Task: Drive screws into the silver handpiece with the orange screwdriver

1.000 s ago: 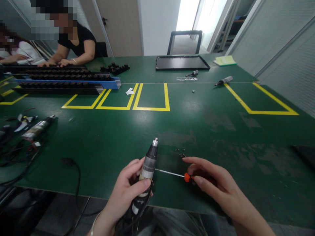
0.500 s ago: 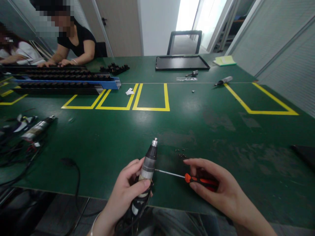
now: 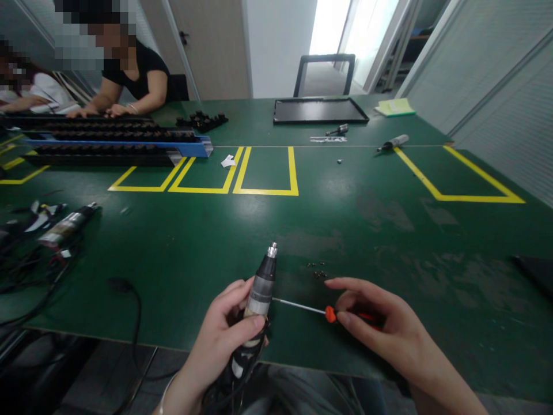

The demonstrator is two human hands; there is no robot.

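My left hand (image 3: 231,328) is wrapped round an electric screwdriver (image 3: 260,294), a cylindrical tool with a black nose and silver tip that points up and away from me. To its right, my right hand (image 3: 375,320) is closed on the red and black handle of a hand screwdriver (image 3: 302,307). The thin metal shaft runs left, and its tip meets the side of the electric screwdriver's body. My palm and fingers cover most of the handle. Several small screws (image 3: 318,274) lie on the green table (image 3: 194,248) just beyond my right fingertips.
Another electric screwdriver (image 3: 67,226) lies among cables at the left. Long black and blue rails (image 3: 129,144) stand near a co-worker (image 3: 138,75). A black frame (image 3: 319,111), two grey tools (image 3: 395,142) and a yellow notepad (image 3: 395,107) are at the back. A cable (image 3: 137,323) hangs over the front edge.
My right thumb and fingers have shifted forward and turned round the screwdriver handle, covering more of it. The electric screwdriver in my left hand stays almost still.
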